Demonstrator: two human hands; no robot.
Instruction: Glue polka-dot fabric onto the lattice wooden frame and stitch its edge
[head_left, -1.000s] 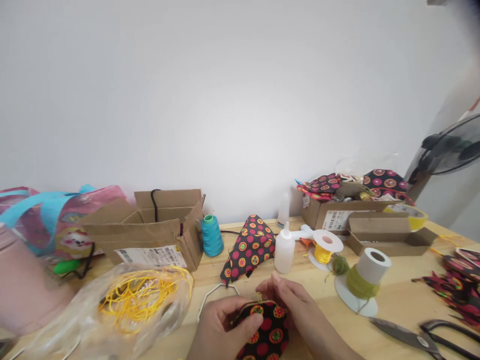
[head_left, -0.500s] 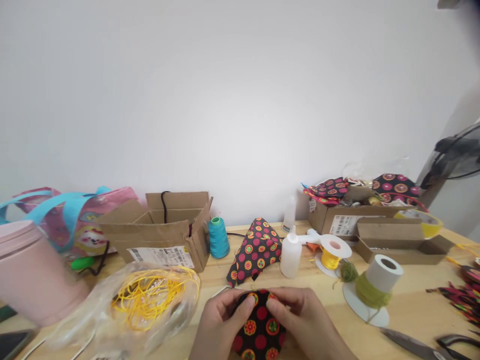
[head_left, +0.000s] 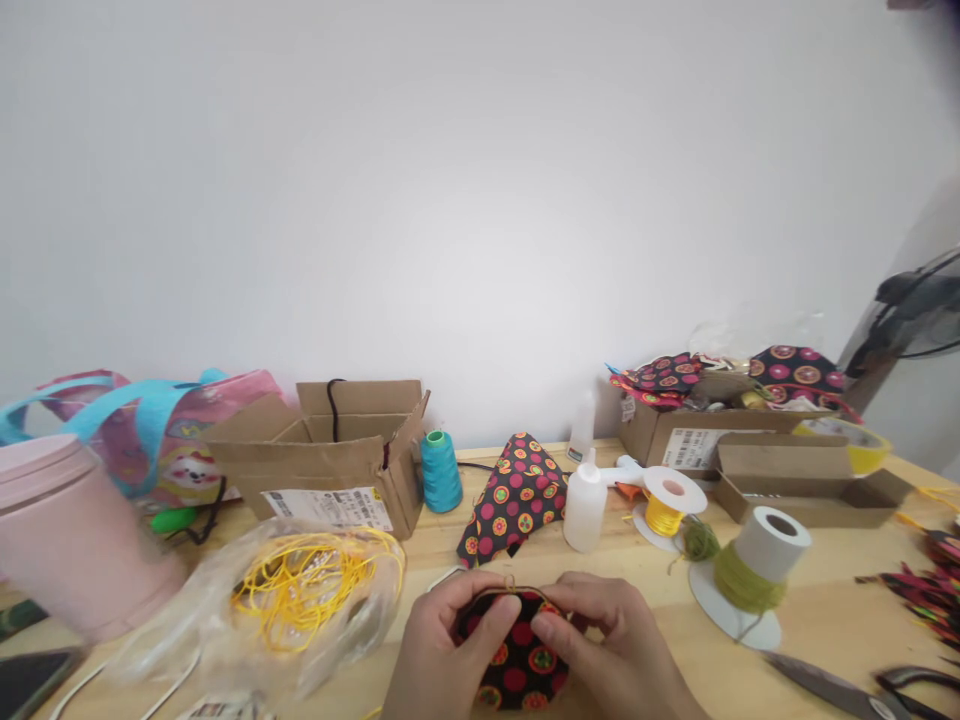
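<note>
A small rounded piece of black patterned fabric (head_left: 517,665), printed with pink dots and orange and green flowers, is held up between my two hands near the front of the table. My left hand (head_left: 450,645) pinches its upper left edge, thumb on the near face. On the upper right edge, my right hand (head_left: 600,640) grips the cloth between thumb and fingers. A thin yellowish loop (head_left: 510,582) sticks up at the top edge. Just behind lies a larger folded cloth (head_left: 517,495) of the same print, beside a white squeeze bottle (head_left: 585,505).
Left: a pink canister (head_left: 82,540), a plastic bag of yellow cord (head_left: 315,580), an open cardboard box (head_left: 322,470) and a teal thread cone (head_left: 441,475). Right: a yellow spool (head_left: 664,515), a green cord spool (head_left: 750,580), scissors (head_left: 832,690) and a box of fabric pieces (head_left: 652,435).
The top of the held fabric has tipped, so its upper rim and the small loop now show more clearly. Both hands keep their hold, and the view has shifted slightly.
</note>
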